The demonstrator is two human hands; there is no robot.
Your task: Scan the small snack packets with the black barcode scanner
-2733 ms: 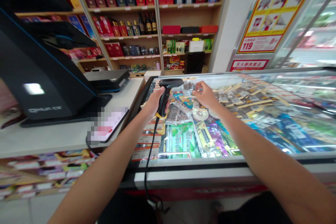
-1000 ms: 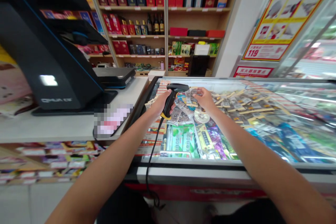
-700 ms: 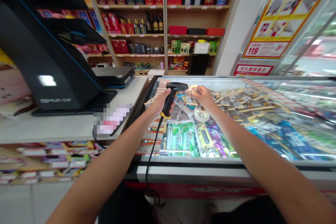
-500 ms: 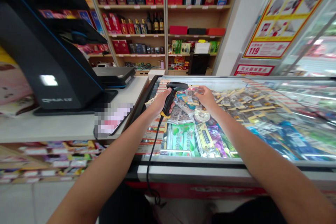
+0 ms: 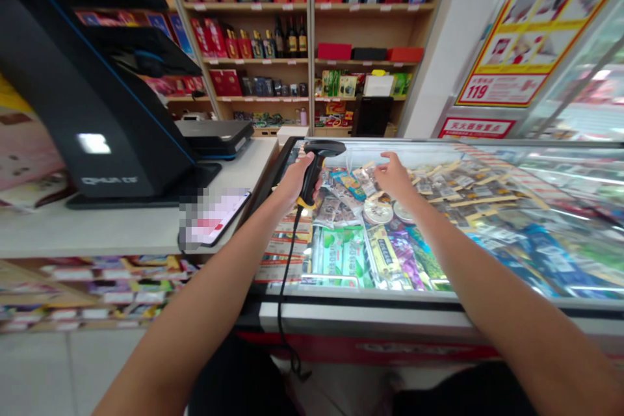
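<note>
My left hand (image 5: 295, 181) is wrapped round the handle of a black and yellow barcode scanner (image 5: 312, 175). Its head points right, and its cable (image 5: 288, 266) hangs down over the freezer's front edge. To the right of the scanner, my right hand (image 5: 394, 177) hovers above the freezer, thumb and forefinger apart; I see nothing between them. Below the hands lie packaged goods: a blue packet (image 5: 351, 184), round lidded tubs (image 5: 377, 211) and green packets (image 5: 342, 252).
The chest freezer (image 5: 361, 311) spans the front. On the left counter (image 5: 146, 234) stand a black checkout terminal (image 5: 112, 123) and a scale (image 5: 219, 136), with a phone (image 5: 221, 214) near the edge. Shelves (image 5: 312, 62) of boxes and bottles rise behind.
My right hand has moved slightly right and up, away from the scanner, its forefinger now more extended. The scanner stays in my left hand, a little higher in view. The red light near the packets is gone.
</note>
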